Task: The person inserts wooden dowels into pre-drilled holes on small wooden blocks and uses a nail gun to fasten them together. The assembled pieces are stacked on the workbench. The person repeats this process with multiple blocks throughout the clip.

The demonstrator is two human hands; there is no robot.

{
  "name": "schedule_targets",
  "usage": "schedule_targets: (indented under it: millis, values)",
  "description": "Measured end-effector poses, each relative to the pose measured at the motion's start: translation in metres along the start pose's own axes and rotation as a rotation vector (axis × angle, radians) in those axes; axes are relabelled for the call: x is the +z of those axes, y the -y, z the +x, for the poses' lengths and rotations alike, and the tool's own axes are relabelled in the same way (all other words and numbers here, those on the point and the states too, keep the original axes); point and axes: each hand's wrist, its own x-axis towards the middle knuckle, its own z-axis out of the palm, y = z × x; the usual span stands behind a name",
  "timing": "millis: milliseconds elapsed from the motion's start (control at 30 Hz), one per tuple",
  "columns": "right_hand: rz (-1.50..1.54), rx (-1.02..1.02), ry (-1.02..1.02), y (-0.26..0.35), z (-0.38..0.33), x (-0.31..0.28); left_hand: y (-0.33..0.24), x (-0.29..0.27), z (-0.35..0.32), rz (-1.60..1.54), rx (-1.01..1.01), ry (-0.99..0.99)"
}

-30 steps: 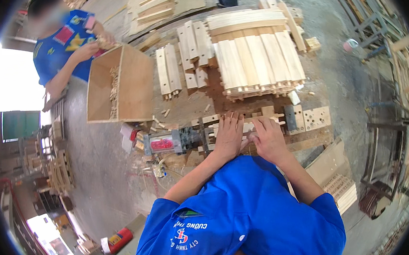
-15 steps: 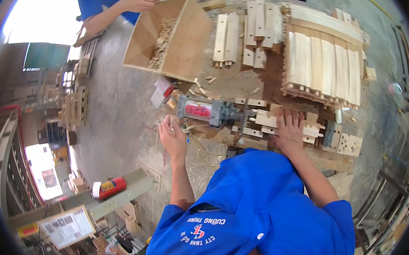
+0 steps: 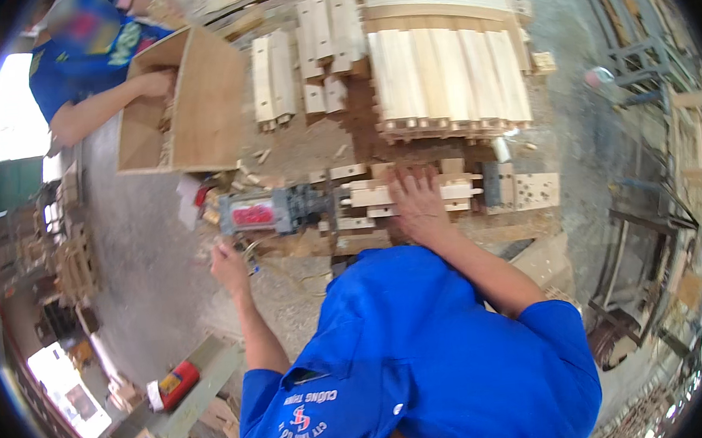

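Note:
My right hand (image 3: 419, 202) lies flat with fingers spread over pale wooden strips (image 3: 370, 194) set in a clamping jig. Pegs or tenons stick out at the strips' right ends. To their left is a pneumatic cylinder (image 3: 251, 215) with a clear body and red inside, its grey end block toward the wood. My left hand (image 3: 229, 266) is raised just below the cylinder's left end, fingers drawn together; anything between them is too small to make out. Thin hoses (image 3: 249, 250) run beside it. A grey block (image 3: 492, 185) and a drilled wooden block (image 3: 538, 191) stand at the jig's right end.
Beyond the jig sit a big stack of wooden slats (image 3: 447, 74) and smaller piles of drilled pieces (image 3: 273, 82). A plywood box (image 3: 204, 99) stands far left, with a co-worker's hand (image 3: 158, 83) inside. Loose dowels (image 3: 261, 156) lie nearby. A red fire extinguisher (image 3: 175, 384) is lower left.
My view has turned and shifted, so the bench appears farther left and straighter. My left hand's fingers have drawn together. The co-worker's hand has gone from the box's rim into it.

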Motion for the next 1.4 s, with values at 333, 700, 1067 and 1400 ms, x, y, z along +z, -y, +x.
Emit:
schedule_targets:
  millis: [333, 700, 1067, 1400]
  values:
    - [0.053, 0.025, 0.052, -0.011, -0.008, -0.009, 0.007, 0.009, -0.012, -0.191, -0.073, -0.068]
    - [0.025, 0.036, 0.089, -0.014, -0.006, -0.008, 0.011, 0.007, -0.017, -0.189, -0.037, -0.046]
    - [0.028, 0.029, 0.095, -0.012, -0.006, -0.003, -0.005, 0.0, -0.003, -0.022, 0.12, 0.033]
    - [-0.016, -0.002, 0.052, -0.013, -0.004, -0.004, 0.011, 0.001, -0.014, -0.232, -0.13, -0.019]
